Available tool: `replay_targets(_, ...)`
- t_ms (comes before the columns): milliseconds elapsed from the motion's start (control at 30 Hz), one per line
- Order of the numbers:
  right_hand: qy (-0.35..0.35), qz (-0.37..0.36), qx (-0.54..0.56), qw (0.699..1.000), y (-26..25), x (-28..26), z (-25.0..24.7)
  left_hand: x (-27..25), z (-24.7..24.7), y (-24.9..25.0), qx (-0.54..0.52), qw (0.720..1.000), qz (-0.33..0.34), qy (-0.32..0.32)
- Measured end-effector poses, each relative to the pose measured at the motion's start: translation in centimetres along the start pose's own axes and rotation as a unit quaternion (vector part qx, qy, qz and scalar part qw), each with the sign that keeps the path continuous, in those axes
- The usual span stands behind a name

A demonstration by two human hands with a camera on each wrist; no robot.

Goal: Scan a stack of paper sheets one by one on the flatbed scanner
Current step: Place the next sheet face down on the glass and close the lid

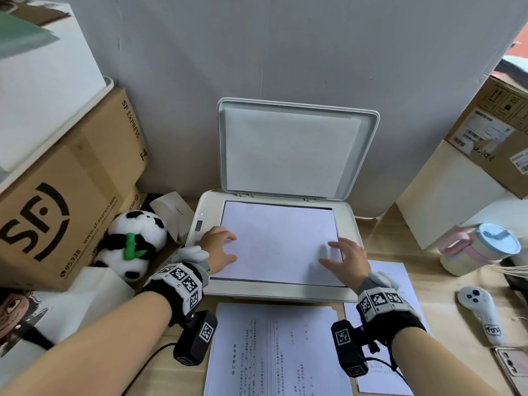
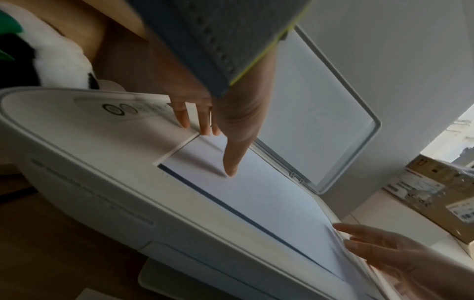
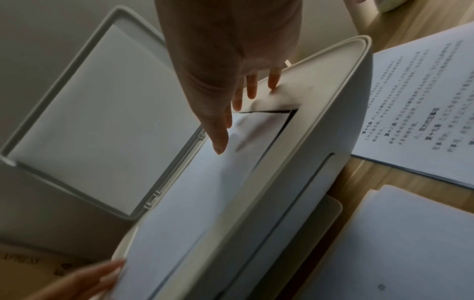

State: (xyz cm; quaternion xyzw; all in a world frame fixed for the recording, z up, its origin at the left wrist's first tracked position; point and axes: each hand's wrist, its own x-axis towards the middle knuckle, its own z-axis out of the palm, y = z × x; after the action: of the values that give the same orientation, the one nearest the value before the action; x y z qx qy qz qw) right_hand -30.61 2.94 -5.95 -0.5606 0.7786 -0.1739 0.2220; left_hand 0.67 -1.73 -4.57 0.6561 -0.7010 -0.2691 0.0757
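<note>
At the far left of the table point(image 1: 380, 224) sit a box point(image 1: 57, 195) and a toy panda point(image 1: 134, 241), clear of our work. Next comes our left hand point(image 1: 218, 247), fingers relaxed and spread, resting on the left edge of the sheet point(image 1: 277, 241) without gripping it. The sheet lies face down on the glass of the scanner point(image 1: 285, 292), under the raised lid point(image 1: 294, 150). Our right hand point(image 1: 347, 260) also lies flat and loose, fingertips pressing the sheet's right edge, where the paper buckles a little against the frame. We judge the sheet light, thin and limp: it slides easily on glass and creases if pushed. Better to nudge it with flat fingertips at two edges, or lift it by a corner. Below the scanner lies the printed stack point(image 1: 280, 352); more pages point(image 1: 400, 281) sit under our right wrist.
</note>
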Motion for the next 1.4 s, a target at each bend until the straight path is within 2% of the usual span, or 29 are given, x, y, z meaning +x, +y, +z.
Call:
replay_targets(167,-0.035,-0.035,-0.079,0.996,0.0,-0.4,0.5,0.3,0.3,0.3,0.032,0.999,-0.004,-0.027)
replay_targets(300,-0.048,-0.032,-0.087,0.995,-0.3,-0.1,0.3,0.5,0.2,0.3,0.035,0.998,-0.013,-0.043)
replay_targets(833,-0.055,-0.023,-0.078,0.995,-0.7,0.1,0.3,0.0,0.1,0.8,0.030,0.999,-0.024,-0.038)
replay_targets(900,-0.045,-0.020,-0.062,0.997,-0.6,0.0,0.3,0.0,0.0,0.9,0.029,0.999,-0.014,-0.021)
replay_targets(1000,0.031,-0.016,0.034,0.999,-0.4,0.3,0.6,0.5,-0.8,1.3,0.016,0.999,-0.001,0.033)
replay_targets(1100,0.086,0.001,0.115,0.990,-0.3,0.8,0.6,2.6,-2.7,2.2,-0.083,0.993,-0.013,0.082)
replay_targets(1200,0.114,0.029,0.185,0.976,-0.5,1.3,-0.1,5.3,-5.8,4.2,-0.260,0.957,-0.044,0.118)
replay_targets(1300,0.118,0.063,0.229,0.964,-0.1,1.7,-0.7,7.7,-9.2,6.0,-0.367,0.920,-0.092,0.105)
replay_targets(1400,0.111,0.085,0.254,0.957,0.4,1.9,-1.1,9.6,-11.6,7.0,-0.394,0.906,-0.127,0.090)
